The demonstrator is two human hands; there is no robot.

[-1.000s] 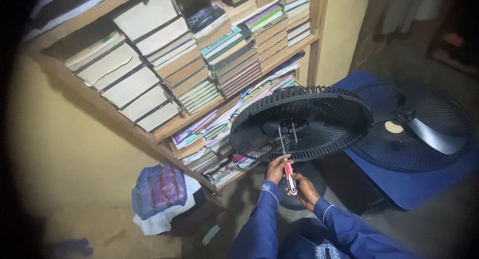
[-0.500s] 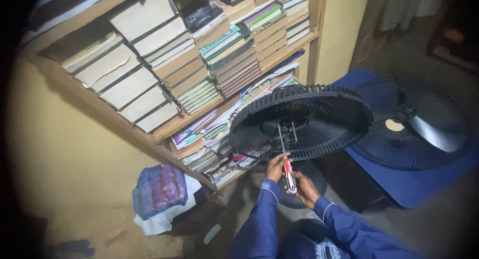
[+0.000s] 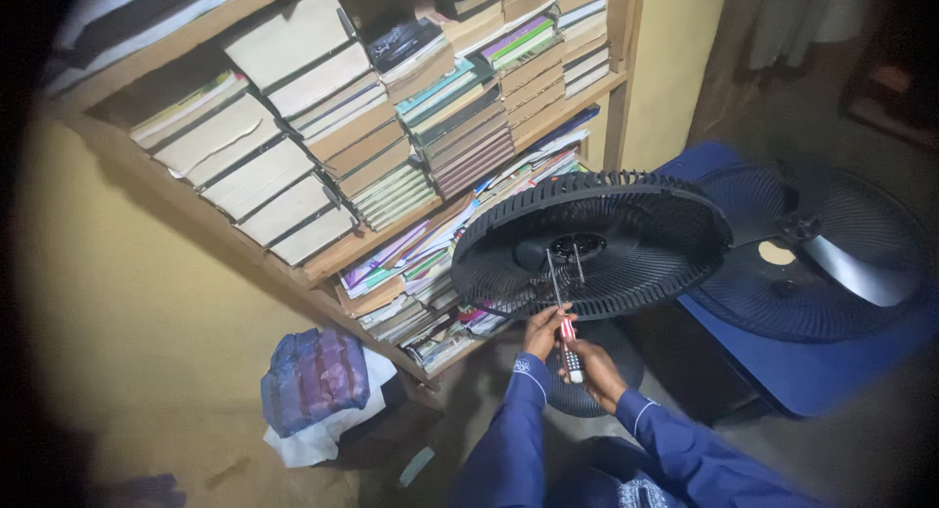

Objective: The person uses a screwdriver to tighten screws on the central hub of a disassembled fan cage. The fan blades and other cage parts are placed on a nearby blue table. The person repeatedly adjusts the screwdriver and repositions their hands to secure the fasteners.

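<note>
dim indoor light, warm yellow cast on the wall. brightest on the book edges of the shelf and on the pale blade of the second fan. heavy dark vignette at all corners, worst at the left edge. black fan guard loses detail, grille lines merging. soft shadow under the shelf. slight wide-angle bend and blur toward the frame edges. fine grain, no hard glare.
</note>
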